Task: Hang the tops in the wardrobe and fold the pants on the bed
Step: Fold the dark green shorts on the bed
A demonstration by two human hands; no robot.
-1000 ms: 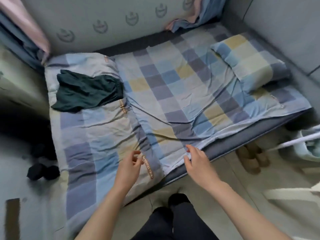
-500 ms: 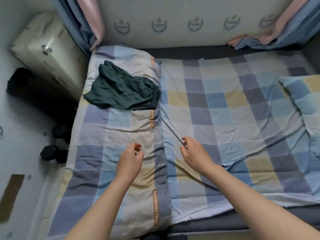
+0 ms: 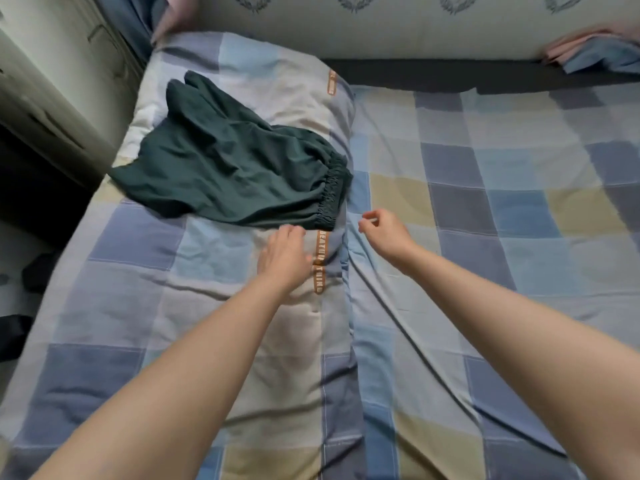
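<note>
Head view looks down on a bed (image 3: 519,209) with a checked sheet. Dark green pants (image 3: 235,174) lie in a loose, wrinkled heap at about 10 o'clock in the picture, on top of a folded checked quilt (image 3: 138,306). Their stretchy waist points toward 3 o'clock and the legs point up toward 11 o'clock. The left hand (image 3: 285,254) reaches out with its fingers fairly straight and close together, and the fingertips are right at the bottom edge of the pants, touching or almost touching. It holds nothing. The right hand (image 3: 384,230) floats just beside the waist end, at about 4 o'clock from the pants, with its fingers loosely curled and nothing in them. I think the folding has not started yet, because the pants are still bumpy and not flat. No tops and no wardrobe show, so I cannot tell if the hanging part is done. What looks left is to grab the pants, smooth them and fold them. Around the bed there is a pale padded wall (image 3: 346,26) at 12 o'clock, some pink and blue cloth (image 3: 588,53) bunched at 1 o'clock, and a light cabinet (image 3: 45,84) at 9 o'clock. The quilt under the pants is soft and lumpy, so it may make a neat fold harder.
</note>
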